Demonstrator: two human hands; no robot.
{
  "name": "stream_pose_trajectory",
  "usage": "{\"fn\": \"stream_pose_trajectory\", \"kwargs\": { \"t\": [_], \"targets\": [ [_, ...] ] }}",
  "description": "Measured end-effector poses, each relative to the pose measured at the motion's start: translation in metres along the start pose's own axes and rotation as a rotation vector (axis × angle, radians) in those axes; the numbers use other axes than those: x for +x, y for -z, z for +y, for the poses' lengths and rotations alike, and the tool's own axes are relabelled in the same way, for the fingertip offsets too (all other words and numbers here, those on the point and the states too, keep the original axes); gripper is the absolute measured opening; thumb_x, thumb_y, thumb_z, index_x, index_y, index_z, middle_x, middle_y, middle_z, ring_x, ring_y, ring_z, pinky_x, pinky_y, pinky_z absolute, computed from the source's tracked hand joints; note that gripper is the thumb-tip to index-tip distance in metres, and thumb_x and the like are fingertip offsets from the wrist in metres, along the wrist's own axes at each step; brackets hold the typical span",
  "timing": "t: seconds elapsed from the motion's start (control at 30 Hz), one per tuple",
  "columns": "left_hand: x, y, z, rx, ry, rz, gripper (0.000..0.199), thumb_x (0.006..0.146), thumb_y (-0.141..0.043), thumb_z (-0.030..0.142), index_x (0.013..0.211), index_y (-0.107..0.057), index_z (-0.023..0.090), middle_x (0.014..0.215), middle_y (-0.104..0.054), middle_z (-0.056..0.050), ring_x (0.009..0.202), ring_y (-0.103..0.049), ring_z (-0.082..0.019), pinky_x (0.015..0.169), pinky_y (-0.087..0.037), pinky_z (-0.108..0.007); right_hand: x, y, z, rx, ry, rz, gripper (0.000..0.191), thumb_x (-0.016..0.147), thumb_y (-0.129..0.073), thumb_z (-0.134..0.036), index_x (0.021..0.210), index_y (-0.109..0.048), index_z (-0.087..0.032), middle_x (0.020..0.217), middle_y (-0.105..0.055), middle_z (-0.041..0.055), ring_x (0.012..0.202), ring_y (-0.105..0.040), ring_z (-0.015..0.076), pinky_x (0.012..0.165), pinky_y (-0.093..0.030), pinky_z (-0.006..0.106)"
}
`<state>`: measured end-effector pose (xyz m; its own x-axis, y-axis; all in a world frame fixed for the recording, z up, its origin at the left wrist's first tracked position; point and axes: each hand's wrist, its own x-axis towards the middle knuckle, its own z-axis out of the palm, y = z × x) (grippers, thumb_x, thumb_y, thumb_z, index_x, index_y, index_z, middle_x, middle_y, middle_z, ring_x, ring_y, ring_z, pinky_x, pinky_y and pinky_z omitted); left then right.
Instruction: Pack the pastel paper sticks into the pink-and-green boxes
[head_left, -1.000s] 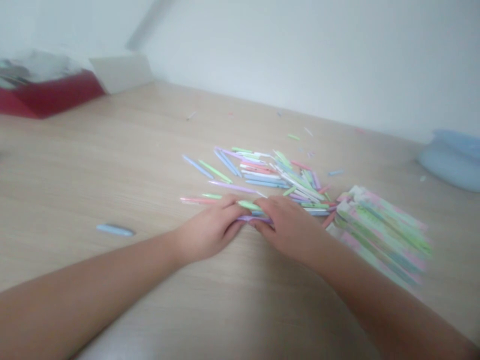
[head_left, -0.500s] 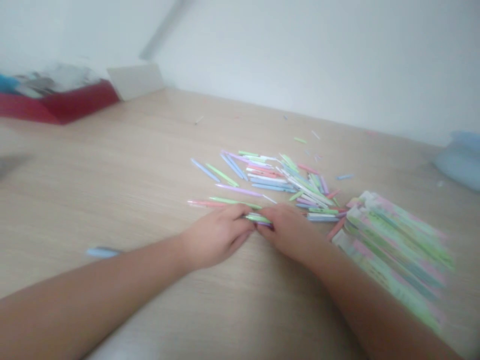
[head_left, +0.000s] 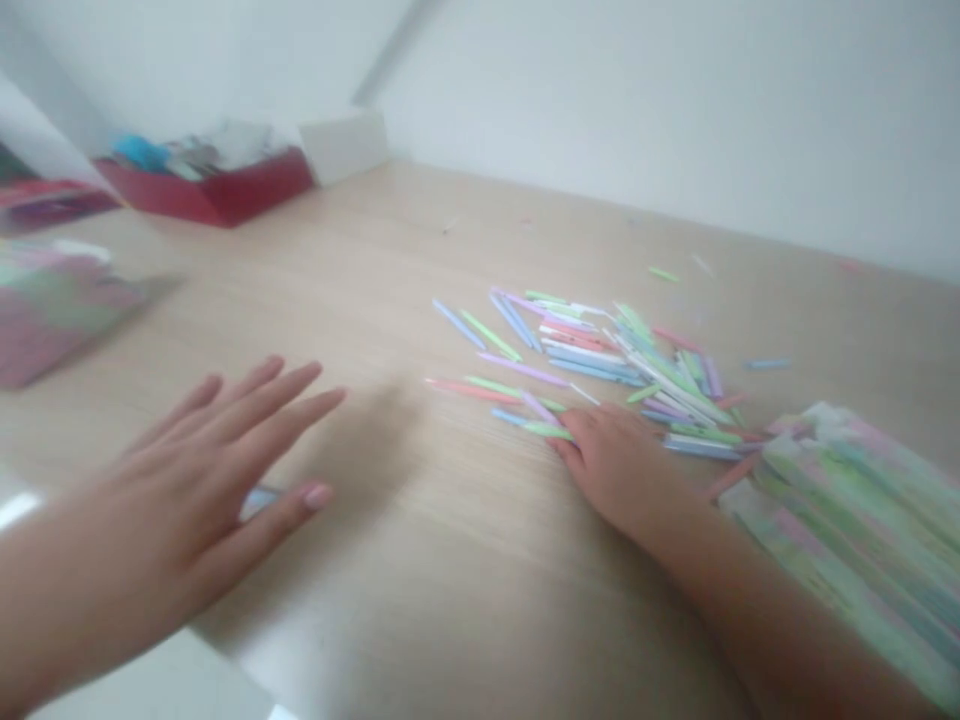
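Observation:
My right hand (head_left: 615, 455) rests on the table with its fingers closed round a few thin pastel sticks (head_left: 549, 430), pen-like in shape; green, purple and blue ends poke out past the fingertips. Just beyond it lies a loose pile of similar sticks (head_left: 589, 360) in blue, green, white, pink and purple. My left hand (head_left: 202, 480) hovers above the table at the left, fingers spread and holding nothing. Under it, a blue object (head_left: 259, 498) shows partly between thumb and palm. Clear printed packs (head_left: 862, 500) with coloured contents lie beside my right forearm.
At the back left stands a red box (head_left: 225, 190) filled with assorted items, with a pale card-like panel (head_left: 345, 145) beside it. A pink and green packet (head_left: 60, 310) lies at the left edge. Small scattered bits (head_left: 664, 274) dot the table near the wall.
My left hand has let go of the sticks, moved left and opened. My right hand stays by the pile with sticks in it. The view has swung left, bringing the packet into sight.

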<state>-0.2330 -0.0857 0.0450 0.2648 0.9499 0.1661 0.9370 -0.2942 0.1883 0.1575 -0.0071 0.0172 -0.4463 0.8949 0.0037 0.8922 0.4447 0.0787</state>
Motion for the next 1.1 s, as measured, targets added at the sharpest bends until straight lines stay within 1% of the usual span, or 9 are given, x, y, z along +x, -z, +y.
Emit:
{"fn": "stream_pose_trajectory", "kwargs": {
  "t": [0.13, 0.27, 0.37, 0.57, 0.7, 0.8, 0.9, 0.97, 1.1],
  "targets": [
    [-0.031, -0.041, -0.052, 0.026, 0.024, -0.098, 0.073, 0.097, -0.050, 0.060, 0.161, -0.015, 0.065, 0.171, -0.028, 0.016, 0.154, -0.042, -0.036, 0.127, -0.032, -0.066, -0.001, -0.004, -0.001, -0.026, 0.013, 0.008, 0.016, 0.105, -0.056, -0.027, 0.103, -0.068, -0.018, 0.099, -0.073, 0.0121, 0.101, -0.065, 0.0312, 0.088, -0.044, 0.041],
    [-0.014, -0.054, -0.051, 0.054, -0.016, -0.078, 0.063, 0.104, -0.044, 0.055, 0.164, -0.029, 0.048, 0.172, -0.034, 0.005, 0.157, -0.038, -0.031, 0.131, -0.028, -0.055, -0.001, -0.005, -0.002, -0.051, 0.040, 0.019, 0.016, 0.106, -0.055, -0.026, 0.104, -0.067, -0.017, 0.102, -0.072, 0.0129, 0.101, -0.064, 0.0314, 0.088, -0.043, 0.041],
    [0.023, -0.057, -0.045, 0.077, -0.049, -0.096, 0.067, 0.106, -0.040, 0.060, 0.165, -0.034, 0.030, 0.172, -0.034, -0.006, 0.159, -0.032, -0.028, 0.132, -0.024, -0.051, -0.002, -0.005, -0.003, -0.062, 0.043, 0.037, 0.016, 0.107, -0.054, -0.026, 0.104, -0.066, -0.015, 0.102, -0.071, 0.0131, 0.101, -0.063, 0.0322, 0.087, -0.044, 0.042],
    [0.135, -0.081, -0.041, 0.000, -0.010, -0.063, 0.079, 0.104, -0.033, 0.065, 0.162, -0.038, 0.011, 0.170, -0.035, -0.018, 0.160, -0.029, -0.033, 0.131, -0.023, -0.052, -0.003, -0.009, -0.003, -0.058, 0.048, 0.066, 0.014, 0.107, -0.055, -0.026, 0.105, -0.065, -0.016, 0.104, -0.068, 0.0123, 0.102, -0.061, 0.0319, 0.089, -0.045, 0.042],
    [0.204, -0.094, -0.029, -0.034, 0.001, -0.022, 0.080, 0.106, -0.028, 0.063, 0.164, -0.033, 0.008, 0.170, -0.032, -0.023, 0.159, -0.029, -0.036, 0.129, -0.025, -0.054, -0.002, -0.011, -0.003, -0.062, 0.057, 0.060, 0.015, 0.107, -0.054, -0.026, 0.103, -0.065, -0.017, 0.107, -0.065, 0.0121, 0.102, -0.060, 0.0303, 0.089, -0.045, 0.041],
    [0.232, -0.095, -0.014, -0.061, -0.027, 0.067, 0.078, 0.108, -0.027, 0.059, 0.165, -0.028, 0.005, 0.172, -0.025, -0.025, 0.161, -0.025, -0.035, 0.129, -0.023, -0.051, -0.003, -0.011, -0.003, -0.071, 0.060, 0.060, 0.015, 0.108, -0.052, -0.025, 0.104, -0.065, -0.017, 0.108, -0.065, 0.0125, 0.102, -0.059, 0.0300, 0.089, -0.045, 0.040],
    [0.231, -0.088, -0.001, -0.060, -0.062, 0.210, 0.068, 0.109, -0.024, 0.053, 0.158, -0.038, 0.008, 0.167, -0.033, -0.022, 0.157, -0.028, -0.033, 0.128, -0.019, -0.050, -0.004, -0.009, -0.005, -0.078, 0.063, 0.061, 0.014, 0.108, -0.051, -0.022, 0.105, -0.064, -0.018, 0.108, -0.066, 0.0126, 0.101, -0.060, 0.0300, 0.087, -0.044, 0.040],
    [0.217, -0.082, 0.006, -0.057, -0.111, 0.250, 0.062, 0.110, -0.020, 0.051, 0.140, -0.055, 0.010, 0.148, -0.052, -0.023, 0.143, -0.044, -0.034, 0.122, -0.028, -0.050, -0.005, -0.008, -0.007, -0.078, 0.057, 0.064, 0.013, 0.107, -0.050, -0.018, 0.104, -0.063, -0.018, 0.106, -0.066, 0.0128, 0.100, -0.060, 0.0299, 0.085, -0.044, 0.039],
    [0.174, -0.074, 0.017, -0.070, -0.325, 0.072, 0.051, 0.106, -0.036, 0.058, 0.103, -0.066, 0.017, 0.100, -0.066, -0.012, 0.095, -0.062, -0.026, 0.090, -0.049, -0.039, -0.004, -0.006, -0.008, -0.066, 0.045, 0.082, 0.018, 0.104, -0.046, -0.009, 0.107, -0.062, -0.016, 0.101, -0.067, 0.0129, 0.096, -0.061, 0.0300, 0.081, -0.043, 0.039]
  ]
}}
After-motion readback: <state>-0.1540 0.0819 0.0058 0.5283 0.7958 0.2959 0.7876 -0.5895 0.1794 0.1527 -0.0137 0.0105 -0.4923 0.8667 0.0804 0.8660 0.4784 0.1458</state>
